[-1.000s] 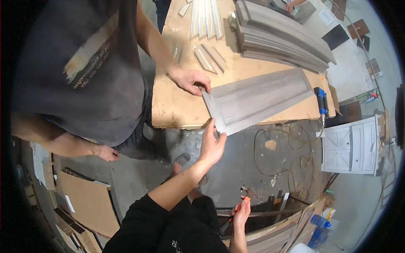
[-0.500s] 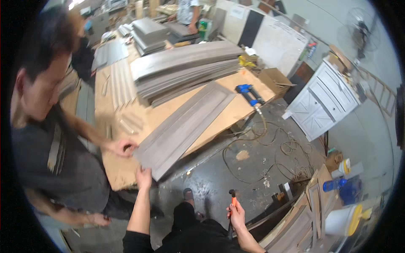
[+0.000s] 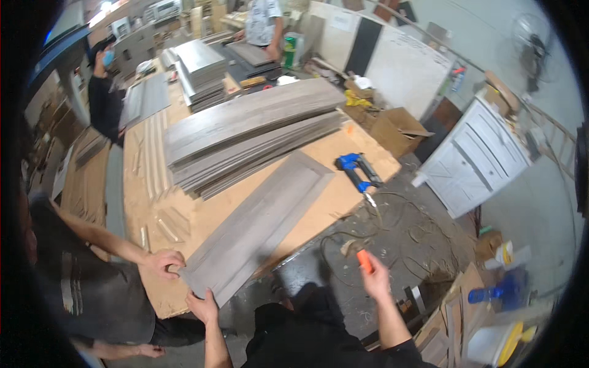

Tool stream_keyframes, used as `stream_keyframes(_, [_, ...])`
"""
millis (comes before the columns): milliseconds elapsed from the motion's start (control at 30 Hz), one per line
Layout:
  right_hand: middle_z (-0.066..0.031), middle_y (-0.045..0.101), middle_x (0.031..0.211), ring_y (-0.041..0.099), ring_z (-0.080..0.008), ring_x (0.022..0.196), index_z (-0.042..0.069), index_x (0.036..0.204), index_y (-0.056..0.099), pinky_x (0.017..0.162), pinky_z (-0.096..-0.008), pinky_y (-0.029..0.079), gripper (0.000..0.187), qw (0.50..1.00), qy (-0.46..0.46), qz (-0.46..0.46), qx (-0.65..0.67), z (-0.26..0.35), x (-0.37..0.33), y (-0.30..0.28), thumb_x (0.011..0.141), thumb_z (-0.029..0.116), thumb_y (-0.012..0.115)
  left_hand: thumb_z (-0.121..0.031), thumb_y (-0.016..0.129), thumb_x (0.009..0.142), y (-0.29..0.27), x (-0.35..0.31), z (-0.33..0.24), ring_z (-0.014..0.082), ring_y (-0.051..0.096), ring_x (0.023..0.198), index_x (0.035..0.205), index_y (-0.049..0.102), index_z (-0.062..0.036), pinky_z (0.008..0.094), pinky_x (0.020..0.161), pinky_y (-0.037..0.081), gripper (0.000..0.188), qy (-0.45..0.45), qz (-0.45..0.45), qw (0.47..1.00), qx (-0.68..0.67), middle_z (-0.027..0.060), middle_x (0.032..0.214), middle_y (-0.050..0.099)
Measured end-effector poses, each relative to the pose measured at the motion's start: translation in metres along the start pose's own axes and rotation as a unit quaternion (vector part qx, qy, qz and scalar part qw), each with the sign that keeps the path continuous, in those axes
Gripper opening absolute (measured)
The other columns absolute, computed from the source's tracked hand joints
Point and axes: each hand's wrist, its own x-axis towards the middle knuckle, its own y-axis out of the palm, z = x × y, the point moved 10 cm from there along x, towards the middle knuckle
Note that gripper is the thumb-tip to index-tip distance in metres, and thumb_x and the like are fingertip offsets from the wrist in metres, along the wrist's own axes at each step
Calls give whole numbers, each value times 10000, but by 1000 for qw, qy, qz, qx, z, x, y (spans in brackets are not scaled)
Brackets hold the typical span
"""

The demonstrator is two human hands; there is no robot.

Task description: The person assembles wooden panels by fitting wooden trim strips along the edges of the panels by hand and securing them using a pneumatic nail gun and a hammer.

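A long grey wood panel with a raised frame (image 3: 257, 227) lies slantwise on the workbench. At its near corner my left hand (image 3: 204, 306) grips the edge, partly on the panel's face. My right hand (image 3: 375, 279) is closed around the orange handle of a hammer (image 3: 364, 260), held up over the floor to the right of the panel. The hammer's head (image 3: 352, 247) points away from me. A co-worker's hand (image 3: 163, 264) rests by the panel's left end. Past the panel's far end lies a blue nail gun (image 3: 356, 170) with a hose attached.
Behind the panel rises a stack of grey boards (image 3: 257, 129). Thin wood strips (image 3: 156, 159) lie to its left on the workbench (image 3: 138, 227). Hose coils (image 3: 423, 227) spread over the floor. A white cabinet (image 3: 472, 159), a cardboard box (image 3: 396, 132) and scrap wood (image 3: 451, 313) are at right.
My right hand has raised the hammer and moved it forward and right. My left hand stays at the panel's corner. The co-worker has shifted left in view.
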Motion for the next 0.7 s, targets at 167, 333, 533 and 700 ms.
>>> stream_keyframes(167, [-188, 704, 1239, 682, -274, 1146, -6, 1298, 658, 976, -353, 523, 367, 988, -117, 18, -103, 59, 193, -22, 934, 47, 662, -189, 778, 839, 2, -7, 3, 424, 515, 1221, 1364, 540, 25, 479, 1076, 403, 615, -27, -37, 999, 1, 254, 1277, 538])
stream_keyframes(333, [-239, 694, 1207, 681, -308, 1143, -13, 1302, 643, 982, -378, 511, 370, 943, -210, 103, -235, 66, 369, 40, 935, 22, 604, -88, 722, 877, -11, -61, 21, 342, 582, 1115, 1258, 615, 13, 423, 1004, 464, 409, -82, -119, 985, -92, 191, 1180, 598])
stream_keyframes(533, [-114, 684, 1025, 633, -230, 963, -14, 1124, 657, 840, -391, 496, 257, 947, -107, 304, 1, -36, 536, 102, 991, 188, 572, -174, 685, 958, 22, -109, 39, 200, 702, 899, 1166, 727, -77, 342, 854, 543, 233, -253, -185, 928, -201, 110, 984, 746])
stream_keyframes(700, [-106, 621, 831, 603, -243, 771, -43, 935, 629, 712, -378, 485, 202, 852, -428, 237, -185, 2, 501, 169, 980, 136, 548, -157, 713, 940, 12, -158, 50, 153, 695, 857, 1129, 724, -64, 318, 825, 547, 211, -292, -264, 895, -212, 78, 971, 747])
